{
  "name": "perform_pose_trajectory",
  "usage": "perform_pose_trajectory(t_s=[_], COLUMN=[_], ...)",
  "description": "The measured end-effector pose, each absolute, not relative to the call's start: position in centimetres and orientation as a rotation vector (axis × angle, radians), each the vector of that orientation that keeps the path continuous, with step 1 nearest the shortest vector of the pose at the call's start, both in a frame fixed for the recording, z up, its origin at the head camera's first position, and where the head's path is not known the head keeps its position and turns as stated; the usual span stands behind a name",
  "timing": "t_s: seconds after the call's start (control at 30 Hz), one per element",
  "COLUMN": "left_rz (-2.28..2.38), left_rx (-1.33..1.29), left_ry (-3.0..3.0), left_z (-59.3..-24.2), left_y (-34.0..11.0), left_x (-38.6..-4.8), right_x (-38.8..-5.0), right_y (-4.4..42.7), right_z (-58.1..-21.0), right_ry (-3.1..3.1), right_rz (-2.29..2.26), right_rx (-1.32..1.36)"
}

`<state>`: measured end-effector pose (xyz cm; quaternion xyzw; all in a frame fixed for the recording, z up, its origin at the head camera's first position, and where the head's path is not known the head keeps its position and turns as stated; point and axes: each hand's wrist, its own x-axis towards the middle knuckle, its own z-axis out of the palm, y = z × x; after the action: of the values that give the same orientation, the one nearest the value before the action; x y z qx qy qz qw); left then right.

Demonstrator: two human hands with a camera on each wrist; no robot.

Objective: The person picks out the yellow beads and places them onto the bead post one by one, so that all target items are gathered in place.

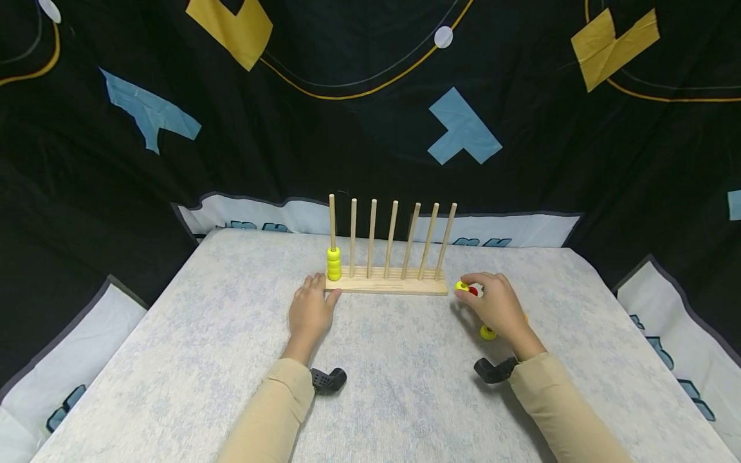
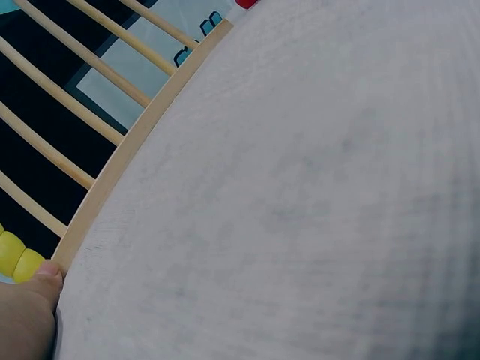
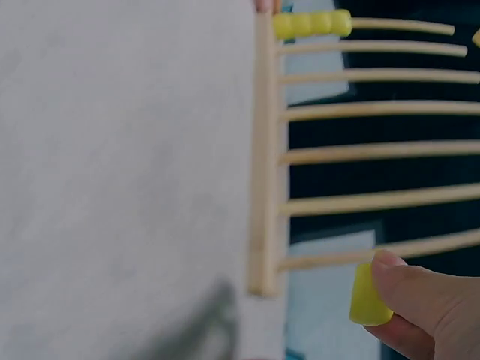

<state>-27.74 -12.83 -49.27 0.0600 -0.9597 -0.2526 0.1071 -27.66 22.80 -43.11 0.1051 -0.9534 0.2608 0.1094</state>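
Note:
A wooden peg rack (image 1: 386, 283) with several upright pegs stands toward the back of the table. Several yellow beads (image 1: 334, 264) are stacked on its leftmost peg. My left hand (image 1: 309, 310) holds the left end of the rack's base, its thumb on the front edge. Between thumb and fingers, my right hand (image 1: 496, 308) pinches a yellow bead (image 3: 369, 296), raised just off the rack's right end. Beyond that bead shows a bit of a red bead (image 1: 473, 290). Another yellow bead (image 1: 488, 332) lies under the right hand, partly hidden; a sliver of orange peeks out beside that hand.
The pale patterned table (image 1: 393, 373) reaches to a black curtain (image 1: 347, 148) with yellow and blue patches behind it. Black wrist mounts (image 1: 329, 381) sit on both forearms. The rack's other pegs (image 1: 395, 238) are bare.

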Motion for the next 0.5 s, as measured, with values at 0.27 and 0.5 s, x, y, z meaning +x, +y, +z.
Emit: perform_pose_trajectory(t_s=[0.27, 0.5], left_rz=[-0.738, -0.737], left_rx=[0.175, 0.187], left_ry=[-2.832, -2.83], left_z=[-49.3, -49.2], left_y=[-12.8, -12.8], left_x=[-27.8, -27.7], right_x=[-28.0, -28.5], right_y=[19.3, 15.9], right_z=[-39.6, -36.5], right_ry=[-2.728, -2.65], right_rz=[0.834, 0.869], right_rx=[0.45, 0.536])
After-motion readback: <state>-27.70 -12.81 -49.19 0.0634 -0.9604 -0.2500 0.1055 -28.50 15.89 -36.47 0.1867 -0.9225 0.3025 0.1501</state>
